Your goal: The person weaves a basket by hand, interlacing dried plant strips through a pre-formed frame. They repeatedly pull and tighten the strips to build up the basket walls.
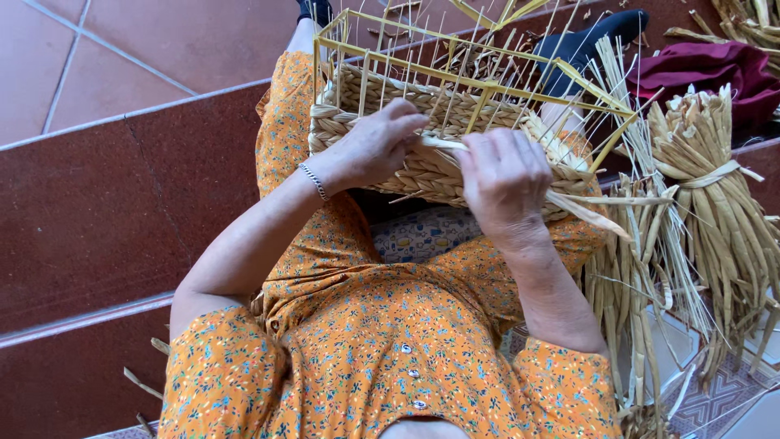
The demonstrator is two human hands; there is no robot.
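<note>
A half-woven straw basket (455, 138) on a yellow wire frame rests on the lap. Left hand (370, 146) fingers press its weave; right hand (504, 179) pinches a straw strand (585, 207). Tied straw bundles (715, 203) stand beside, cut off at the edge.

I wear an orange short-sleeved dress (382, 358) scattered with small flowers, fastened down the front with pale round buttons (410, 374). A thin silver chain bracelet (313, 180) circles my left wrist. Dark socks (585, 41) cover my feet.
</note>
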